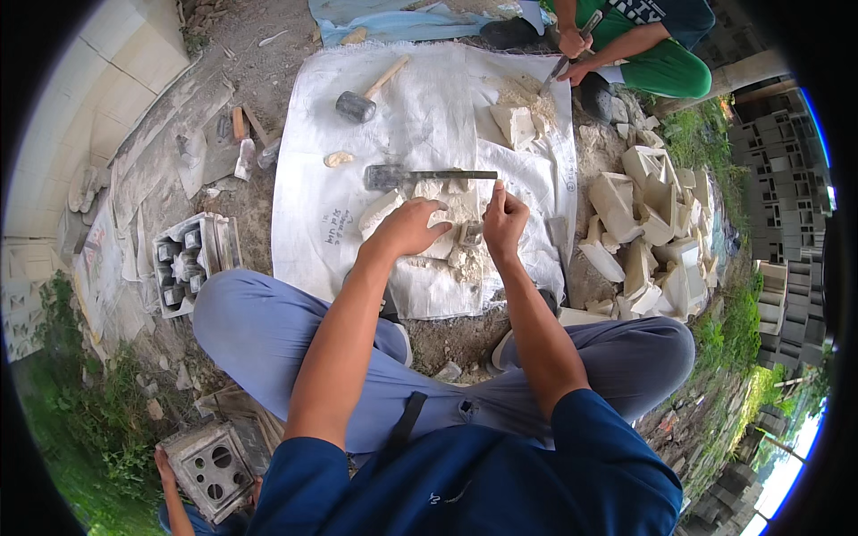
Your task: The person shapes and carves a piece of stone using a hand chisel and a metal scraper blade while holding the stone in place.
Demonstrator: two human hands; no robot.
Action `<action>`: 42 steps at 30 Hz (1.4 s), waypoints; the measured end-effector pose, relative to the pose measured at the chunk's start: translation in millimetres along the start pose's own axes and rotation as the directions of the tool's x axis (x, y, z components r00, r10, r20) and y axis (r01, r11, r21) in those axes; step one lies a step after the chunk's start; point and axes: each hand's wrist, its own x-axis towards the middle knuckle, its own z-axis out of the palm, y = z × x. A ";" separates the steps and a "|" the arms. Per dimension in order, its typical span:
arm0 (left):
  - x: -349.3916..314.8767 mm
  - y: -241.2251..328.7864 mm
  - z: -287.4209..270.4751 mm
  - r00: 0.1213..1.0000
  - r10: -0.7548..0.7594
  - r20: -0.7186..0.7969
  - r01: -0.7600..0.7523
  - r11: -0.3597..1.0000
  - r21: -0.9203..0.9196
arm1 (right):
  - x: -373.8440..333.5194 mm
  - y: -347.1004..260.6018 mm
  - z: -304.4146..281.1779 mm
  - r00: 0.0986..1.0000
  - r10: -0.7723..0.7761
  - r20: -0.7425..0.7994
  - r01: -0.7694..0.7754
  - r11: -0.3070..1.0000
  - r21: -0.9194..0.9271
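Observation:
Over broken cream-coloured block pieces (427, 268) on a white woven sheet (313, 223), my left hand (413, 228) rests with fingers and thumb apart. To its right, my right hand (505, 217) is closed, one digit pointing up at the end of a dark handle. Whatever it grips is hidden. A small grey metal piece (470, 234) shows beside its fingers, above pale crumbs. Just beyond both hands lies a hammer (384, 177) with a dark block head and a long black handle (456, 175) running left to right.
A mallet (357, 107) with a wooden handle lies farther out. Broken blocks (661, 214) are heaped at right. A grey mould (185, 261) stands at left. Across the sheet, a co-worker's hands (576, 54) hold a tool. Another person's hand (164, 466) touches a holed block (213, 469) at lower left.

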 end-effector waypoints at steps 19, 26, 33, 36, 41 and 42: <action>-10.0 -8.3 -9.9 0.999 0.007 -0.032 -0.008 1.000 -0.026 | -5.1 -53.7 15.6 1.000 0.003 0.015 -0.004 0.997 0.076; -5.7 2.8 -11.7 0.999 0.026 -0.043 -0.027 0.999 -0.024 | -14.3 -36.6 24.0 0.998 -0.039 -0.044 0.033 0.990 -0.138; -8.7 -17.6 0.0 0.999 -0.023 -0.027 0.023 0.999 0.024 | 8.1 -21.6 3.3 0.982 0.126 -0.142 -0.091 0.969 0.230; -11.9 -1.6 -11.5 1.000 -0.016 -0.025 0.016 1.000 -0.008 | 16.2 -68.8 -10.4 0.985 0.150 -0.087 -0.124 0.961 0.249; -0.3 20.5 -10.7 1.000 0.027 0.014 -0.027 1.000 0.008 | 2.2 -14.7 -7.7 0.992 0.059 -0.111 -0.060 0.998 0.001; 3.6 14.8 -2.3 1.000 0.022 0.006 -0.022 1.000 0.022 | -7.4 16.3 -10.4 0.994 -0.108 -0.004 0.104 0.967 -0.233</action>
